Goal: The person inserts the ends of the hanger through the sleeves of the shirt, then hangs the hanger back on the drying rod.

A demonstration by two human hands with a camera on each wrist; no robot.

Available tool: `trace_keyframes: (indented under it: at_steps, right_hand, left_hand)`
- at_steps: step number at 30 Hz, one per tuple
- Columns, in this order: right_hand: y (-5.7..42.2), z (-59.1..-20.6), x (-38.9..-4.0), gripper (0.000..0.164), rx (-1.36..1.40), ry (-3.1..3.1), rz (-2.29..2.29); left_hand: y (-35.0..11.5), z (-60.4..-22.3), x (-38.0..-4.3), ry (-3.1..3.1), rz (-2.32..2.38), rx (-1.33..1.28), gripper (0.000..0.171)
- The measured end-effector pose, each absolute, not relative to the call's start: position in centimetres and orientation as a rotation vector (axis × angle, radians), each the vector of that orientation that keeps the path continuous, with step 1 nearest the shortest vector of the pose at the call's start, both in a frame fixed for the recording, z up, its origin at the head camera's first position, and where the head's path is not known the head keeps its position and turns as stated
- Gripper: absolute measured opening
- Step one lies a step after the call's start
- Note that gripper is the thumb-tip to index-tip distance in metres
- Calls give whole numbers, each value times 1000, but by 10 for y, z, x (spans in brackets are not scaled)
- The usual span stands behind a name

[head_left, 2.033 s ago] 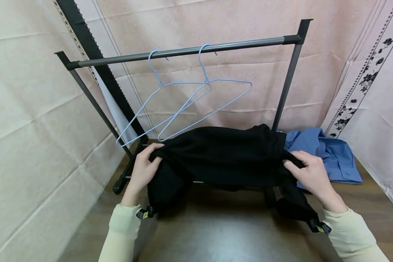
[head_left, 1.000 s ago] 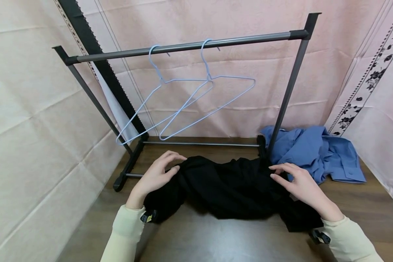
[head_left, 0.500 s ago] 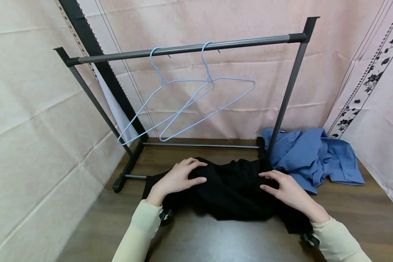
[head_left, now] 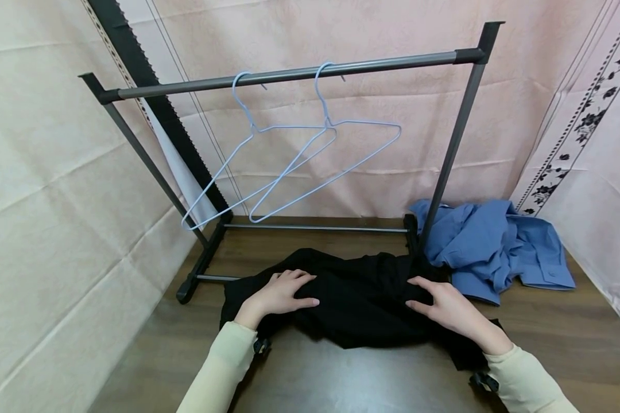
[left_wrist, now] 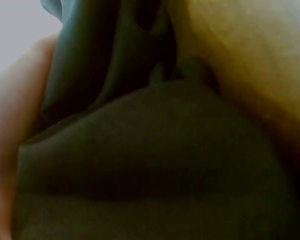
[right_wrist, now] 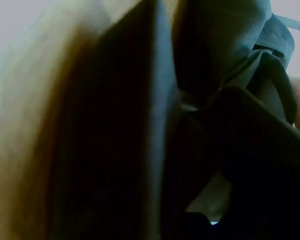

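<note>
A crumpled black garment (head_left: 356, 298) lies across the table at the foot of the rack; its kind cannot be made out. On its left part rests my left hand (head_left: 281, 295), fingers extended and thumb spread. Over its right part lies my right hand (head_left: 452, 307), thumb apart from the fingers, with no clear grip on the cloth. Dark cloth (left_wrist: 150, 165) fills most of the left wrist view, a blurred strip of hand beside it. In the right wrist view, folded dark cloth (right_wrist: 239, 125) covers much of the picture, and a bit of hand shows at the right edge.
Two light blue wire hangers (head_left: 324, 129) hang from the top bar of a dark metal rack (head_left: 284, 76). Beyond the rack's right post a blue shirt (head_left: 496, 244) lies bunched on the wooden table (head_left: 150, 355). Patterned pale cloth (head_left: 392, 115) screens the back and sides.
Both hands earlier held the black garment raised by its two ends. It came down onto the table and they let go. My left hand then moved right over the cloth, my right hand slightly left.
</note>
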State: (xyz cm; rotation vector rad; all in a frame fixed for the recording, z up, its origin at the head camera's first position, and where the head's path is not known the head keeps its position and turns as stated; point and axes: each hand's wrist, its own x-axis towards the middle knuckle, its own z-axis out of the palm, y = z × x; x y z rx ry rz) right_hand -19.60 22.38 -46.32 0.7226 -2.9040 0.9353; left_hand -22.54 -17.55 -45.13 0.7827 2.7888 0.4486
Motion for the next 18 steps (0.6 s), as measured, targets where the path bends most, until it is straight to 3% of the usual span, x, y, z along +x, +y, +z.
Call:
trace_keyframes:
  at_steps: [14,18]
  right_hand:
    - [222,-460,-199,34,800,-2828,945]
    - [222,-450,-201,27,842,-2764,987]
  left_hand:
    - [-178,-453,-230,2894,556,875,40]
    - [-183,-448,-234,2914,697,841,42]
